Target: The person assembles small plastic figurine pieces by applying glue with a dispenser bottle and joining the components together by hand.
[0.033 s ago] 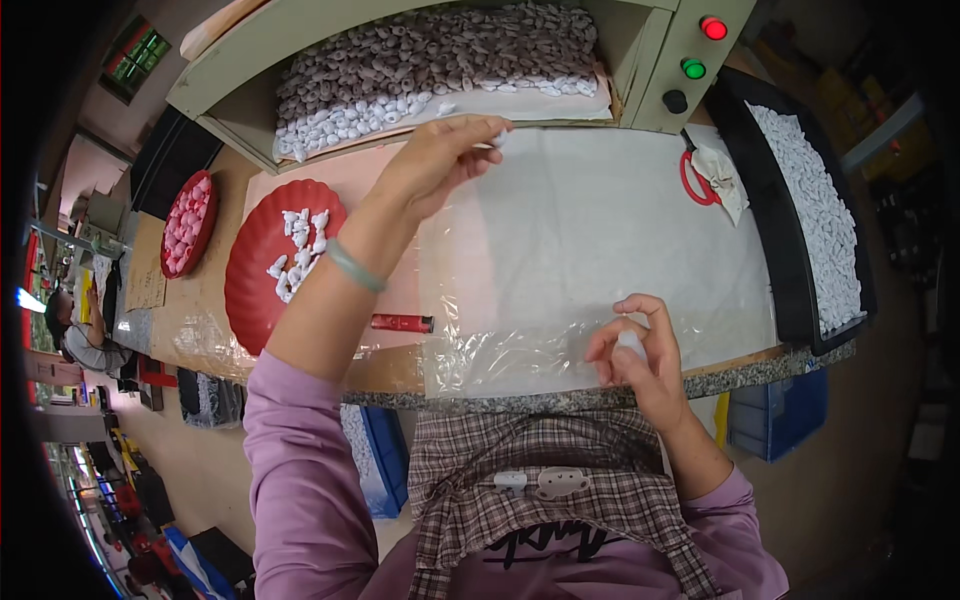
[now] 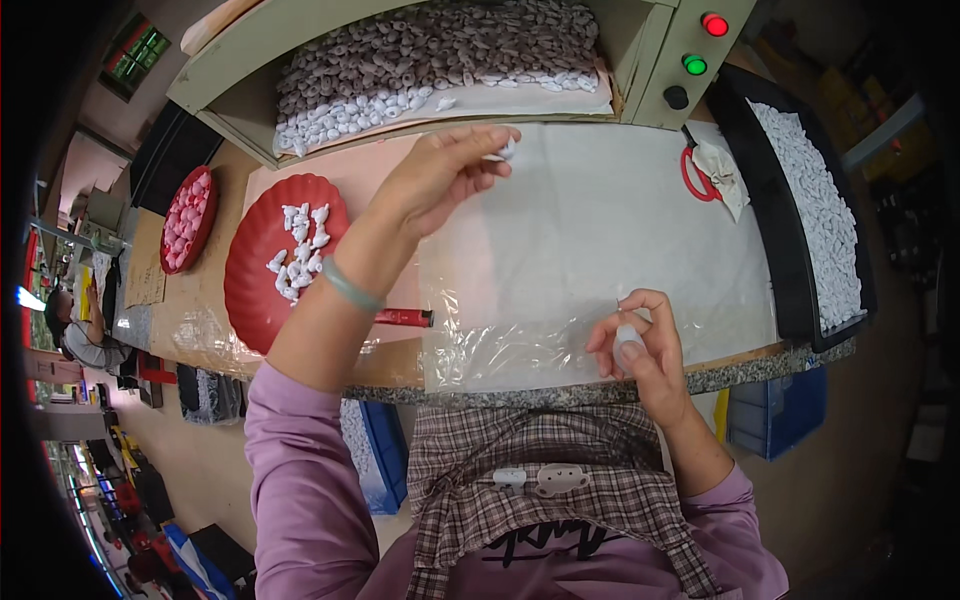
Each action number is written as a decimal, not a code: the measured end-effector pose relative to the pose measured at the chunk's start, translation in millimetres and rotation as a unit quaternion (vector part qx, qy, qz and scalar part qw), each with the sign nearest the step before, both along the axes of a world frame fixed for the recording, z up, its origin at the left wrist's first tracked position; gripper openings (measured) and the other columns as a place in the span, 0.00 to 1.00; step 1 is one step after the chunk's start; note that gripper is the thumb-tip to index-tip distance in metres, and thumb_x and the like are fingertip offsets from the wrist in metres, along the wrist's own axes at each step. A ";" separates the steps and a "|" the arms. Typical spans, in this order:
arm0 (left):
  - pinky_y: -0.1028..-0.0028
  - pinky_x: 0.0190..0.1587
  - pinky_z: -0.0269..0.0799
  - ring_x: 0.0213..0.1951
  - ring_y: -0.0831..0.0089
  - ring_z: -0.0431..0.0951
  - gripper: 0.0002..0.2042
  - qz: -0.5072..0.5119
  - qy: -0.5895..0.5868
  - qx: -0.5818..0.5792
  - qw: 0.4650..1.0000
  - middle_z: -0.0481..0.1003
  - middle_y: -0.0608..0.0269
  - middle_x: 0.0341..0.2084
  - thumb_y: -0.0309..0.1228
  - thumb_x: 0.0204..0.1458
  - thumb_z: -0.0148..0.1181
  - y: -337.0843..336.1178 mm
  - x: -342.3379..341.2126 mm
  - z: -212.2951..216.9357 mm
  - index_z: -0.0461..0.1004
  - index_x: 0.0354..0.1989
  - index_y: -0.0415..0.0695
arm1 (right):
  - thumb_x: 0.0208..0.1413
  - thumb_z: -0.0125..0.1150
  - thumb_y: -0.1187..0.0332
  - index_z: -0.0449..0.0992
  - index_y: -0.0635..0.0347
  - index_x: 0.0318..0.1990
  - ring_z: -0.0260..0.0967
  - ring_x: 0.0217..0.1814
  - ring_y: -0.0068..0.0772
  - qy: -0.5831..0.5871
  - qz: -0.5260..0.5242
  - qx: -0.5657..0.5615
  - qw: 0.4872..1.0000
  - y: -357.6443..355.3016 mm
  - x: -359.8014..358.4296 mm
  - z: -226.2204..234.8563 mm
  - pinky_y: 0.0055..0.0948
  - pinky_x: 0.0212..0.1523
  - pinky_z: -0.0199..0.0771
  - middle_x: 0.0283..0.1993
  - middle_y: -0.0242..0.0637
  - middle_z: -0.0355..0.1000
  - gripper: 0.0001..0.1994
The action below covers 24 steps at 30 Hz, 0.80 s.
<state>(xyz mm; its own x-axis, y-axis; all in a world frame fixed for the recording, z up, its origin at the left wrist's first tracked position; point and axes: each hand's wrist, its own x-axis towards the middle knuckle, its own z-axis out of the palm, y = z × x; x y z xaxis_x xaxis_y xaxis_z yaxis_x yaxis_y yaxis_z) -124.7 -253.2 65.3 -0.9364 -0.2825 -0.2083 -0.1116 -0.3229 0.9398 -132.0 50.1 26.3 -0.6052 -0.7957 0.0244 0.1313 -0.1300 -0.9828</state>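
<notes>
Pinching a small white piece [image 2: 503, 152] between fingertips, left hand [image 2: 445, 180] is raised over the far edge of the clear plastic sheet [image 2: 590, 250], just below the bin of white pieces [image 2: 430, 70]. Right hand [image 2: 640, 345] is curled closed on another white piece [image 2: 628, 335] at the sheet's near edge. Red plate [image 2: 250, 290] with pieces sits left; black tray [image 2: 810, 200] right; red scissors [image 2: 695, 170] nearby.

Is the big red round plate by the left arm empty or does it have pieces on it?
Not empty. The big red round plate carries a small cluster of white pieces on its upper middle; most of its surface is bare.
</notes>
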 end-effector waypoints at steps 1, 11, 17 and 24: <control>0.88 0.29 0.67 0.28 0.84 0.72 0.12 0.003 -0.003 0.002 1.000 0.76 0.62 0.34 0.32 0.56 0.57 16.4 20.8 5.7 0.75 0.43 0.37 | 0.55 0.47 0.66 0.53 0.57 0.51 0.63 0.27 0.23 -0.003 0.003 0.002 1.000 -0.2 -0.2 1.0 0.19 0.25 0.63 0.36 0.42 0.69 0.18; 0.82 0.42 0.76 0.36 0.75 0.77 0.15 0.015 0.047 0.307 0.950 0.74 0.46 0.44 0.22 0.55 0.54 120.1 130.9 -30.7 0.69 0.51 0.33 | 0.56 0.57 0.67 0.68 0.64 0.45 0.66 0.27 0.23 0.025 -0.054 -0.030 0.998 13.4 19.6 4.0 0.17 0.19 0.60 0.46 0.38 0.61 0.13; 0.83 0.36 0.76 0.36 0.73 0.77 0.16 -0.016 0.060 0.349 0.935 0.75 0.47 0.39 0.23 0.55 0.55 137.1 149.3 -53.0 0.68 0.52 0.32 | 0.53 0.64 0.65 0.65 0.63 0.49 0.67 0.23 0.21 -0.007 -0.134 -0.063 0.989 12.5 30.4 11.5 0.14 0.17 0.62 0.39 0.43 0.71 0.19; 0.85 0.30 0.72 0.33 0.72 0.78 0.19 -0.018 0.062 0.351 0.934 0.76 0.49 0.37 0.29 0.56 0.56 142.9 157.7 -57.5 0.67 0.54 0.34 | 0.57 0.59 0.59 0.64 0.65 0.56 0.67 0.23 0.19 0.157 -0.157 -0.021 0.975 15.1 38.6 17.7 0.14 0.20 0.62 0.37 0.42 0.73 0.24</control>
